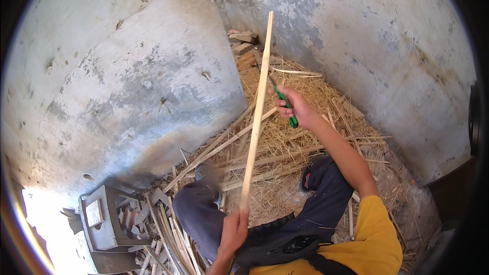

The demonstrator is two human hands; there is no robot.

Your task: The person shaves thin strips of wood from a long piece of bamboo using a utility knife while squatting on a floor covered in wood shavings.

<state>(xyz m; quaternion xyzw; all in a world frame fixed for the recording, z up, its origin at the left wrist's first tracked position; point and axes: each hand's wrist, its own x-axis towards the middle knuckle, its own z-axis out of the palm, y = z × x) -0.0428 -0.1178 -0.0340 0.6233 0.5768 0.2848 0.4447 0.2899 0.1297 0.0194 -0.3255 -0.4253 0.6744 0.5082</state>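
A long pale strip of split wood or bamboo rises from my lap toward the far corner, tilted slightly right at its top. My left hand is closed round its lower end. In my right hand is a green-handled knife, gripped by the handle. Its thin dark blade points up and left, close to the strip's right side; whether it touches the wood I cannot tell. Below my hands are my bent legs in dark trousers.
Straw-like shavings and loose strips cover the floor between two worn walls. Bricks are piled in the far corner. At the lower left stands a grey metal frame with offcuts, beside a bundle of long strips.
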